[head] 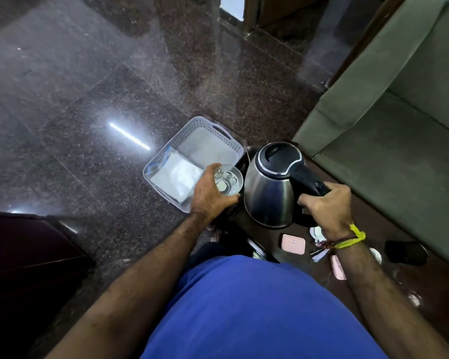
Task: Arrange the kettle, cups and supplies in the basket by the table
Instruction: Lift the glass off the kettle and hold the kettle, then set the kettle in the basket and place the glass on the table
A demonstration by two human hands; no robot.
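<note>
A steel kettle (268,195) with a black lid is lifted above the dark table (275,244); my right hand (327,206) grips its black handle. My left hand (210,193) holds a clear glass cup (228,181) at the near right corner of the grey perforated basket (219,130), which stands on the floor left of the table. Inside the basket lies a white folded packet (178,180) with a blue strip beside it.
On the table lie a pink square packet (293,244), a second pink packet (338,268), small sachets and white lids. A green sofa (399,120) stands to the right, a dark cabinet (24,255) to the left. Polished granite floor lies ahead.
</note>
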